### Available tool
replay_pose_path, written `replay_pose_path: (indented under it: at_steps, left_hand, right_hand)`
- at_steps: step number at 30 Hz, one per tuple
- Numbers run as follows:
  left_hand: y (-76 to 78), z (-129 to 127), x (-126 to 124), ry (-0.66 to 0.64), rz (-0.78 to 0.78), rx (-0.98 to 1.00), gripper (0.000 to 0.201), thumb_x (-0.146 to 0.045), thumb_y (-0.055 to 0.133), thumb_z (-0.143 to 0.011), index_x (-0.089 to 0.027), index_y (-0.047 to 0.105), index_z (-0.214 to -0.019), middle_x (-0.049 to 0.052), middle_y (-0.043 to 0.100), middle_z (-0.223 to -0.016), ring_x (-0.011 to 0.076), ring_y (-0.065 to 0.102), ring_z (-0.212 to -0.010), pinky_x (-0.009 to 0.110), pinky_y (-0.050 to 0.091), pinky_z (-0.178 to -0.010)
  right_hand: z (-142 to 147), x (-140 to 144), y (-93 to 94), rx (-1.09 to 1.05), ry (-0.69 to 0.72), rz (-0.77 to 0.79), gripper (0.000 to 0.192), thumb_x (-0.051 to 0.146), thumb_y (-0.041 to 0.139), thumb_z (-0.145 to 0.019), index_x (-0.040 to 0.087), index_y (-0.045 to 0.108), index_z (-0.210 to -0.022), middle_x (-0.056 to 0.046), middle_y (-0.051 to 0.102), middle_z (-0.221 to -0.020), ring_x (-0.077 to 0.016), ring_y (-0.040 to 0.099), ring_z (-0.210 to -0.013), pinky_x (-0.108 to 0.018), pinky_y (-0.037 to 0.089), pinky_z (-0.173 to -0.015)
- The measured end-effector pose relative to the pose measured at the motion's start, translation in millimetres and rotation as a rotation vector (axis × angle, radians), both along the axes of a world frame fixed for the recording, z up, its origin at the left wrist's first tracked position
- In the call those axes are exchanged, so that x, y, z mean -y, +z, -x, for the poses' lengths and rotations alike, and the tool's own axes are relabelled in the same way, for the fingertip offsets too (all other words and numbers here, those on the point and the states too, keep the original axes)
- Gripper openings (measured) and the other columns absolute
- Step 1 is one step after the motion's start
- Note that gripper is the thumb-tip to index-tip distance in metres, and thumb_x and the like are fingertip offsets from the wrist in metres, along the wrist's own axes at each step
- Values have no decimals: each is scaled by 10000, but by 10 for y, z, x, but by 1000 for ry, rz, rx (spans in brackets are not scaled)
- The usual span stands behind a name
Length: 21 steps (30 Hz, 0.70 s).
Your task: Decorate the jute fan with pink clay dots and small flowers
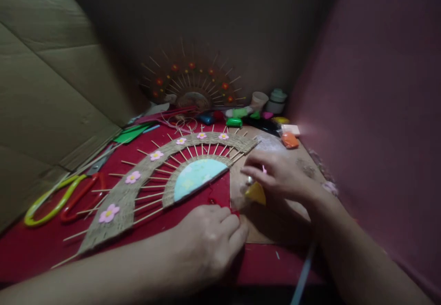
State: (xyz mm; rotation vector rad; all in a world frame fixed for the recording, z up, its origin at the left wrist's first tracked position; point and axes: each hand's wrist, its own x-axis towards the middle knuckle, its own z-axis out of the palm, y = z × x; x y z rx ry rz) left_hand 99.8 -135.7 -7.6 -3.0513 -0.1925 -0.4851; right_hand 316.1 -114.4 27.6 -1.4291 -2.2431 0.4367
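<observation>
A fan-shaped craft [141, 176] of woven twine on thin sticks lies on the red cloth, with several pink clay flowers [132, 177] along its outer band. At its centre is a light-blue half disc [200, 176]. My left hand [217, 238] is closed in front of the fan's straight edge; its fingertips, and anything in them, are hidden. My right hand [275, 172] hovers over the brown board [268, 229], fingers bent together. A pink bit [264, 169] shows among them, too small to identify. Just below is a yellow piece [255, 194], perhaps a wrapper.
Scissors [65, 199] with yellow and red handles lie at left. Behind the fan are a green packet [234, 122], an orange packet [290, 140], a cup [259, 100] and a lidded jar [277, 101]. Another stick fan [191, 77] leans at the back. Cardboard [51, 80] stands left.
</observation>
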Motion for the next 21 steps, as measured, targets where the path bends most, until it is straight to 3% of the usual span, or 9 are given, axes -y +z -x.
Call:
replay_pose_path:
  at_steps: [2, 4, 6, 10, 15, 21]
  left_hand:
    - [27, -49, -22, 22, -69, 10, 200, -82, 400, -842, -99, 587, -910, 63, 587, -685, 184, 509, -578, 327, 437, -507]
    - [83, -97, -39, 43, -94, -4, 188, -78, 402, -834, -107, 586, -858, 69, 591, -696, 189, 512, -578, 330, 440, -498]
    - [142, -145, -54, 51, -112, 21, 186, -70, 397, -832, -122, 575, -819, 70, 590, -716, 192, 511, -591, 331, 437, -500]
    - [174, -254, -111, 119, -139, 111, 178, -91, 396, -867, -122, 571, -886, 85, 597, -823, 202, 529, -682, 342, 460, -589]
    - [16, -343, -213, 278, -186, 42, 363, -114, 422, -877, -32, 461, -1228, 210, 552, -1176, 318, 499, -1099, 457, 429, -916]
    - [-147, -329, -268, 275, -76, -75, 342, -113, 390, -895, -58, 473, -1222, 154, 581, -1085, 261, 528, -994, 436, 427, -930]
  right_hand:
    - [-78, -14, 43, -17, -132, -76, 270, 322, 437, -917, 160, 589, -762, -23, 585, -719, -125, 496, -672, -257, 363, -635]
    - [-180, -4, 70, 38, -195, -57, 197, 265, 465, -891, 155, 602, -802, -42, 608, -771, -140, 520, -707, -264, 380, -650]
    - [-275, 25, 66, 156, -159, 19, 143, 238, 528, -840, 156, 615, -918, -73, 624, -891, -173, 546, -804, -280, 404, -695]
    - [-337, 72, -37, 351, -95, 99, 285, 255, 610, -768, 173, 602, -1041, -99, 603, -1007, -208, 541, -888, -312, 417, -748]
    - [-254, 25, -181, 414, -160, 88, 216, 323, 568, -795, 148, 604, -917, -107, 590, -935, -179, 525, -785, -285, 408, -677]
    - [-221, 32, -175, 616, -371, -82, 74, 184, 544, -739, 151, 610, -744, -100, 570, -721, -165, 461, -610, -298, 302, -545]
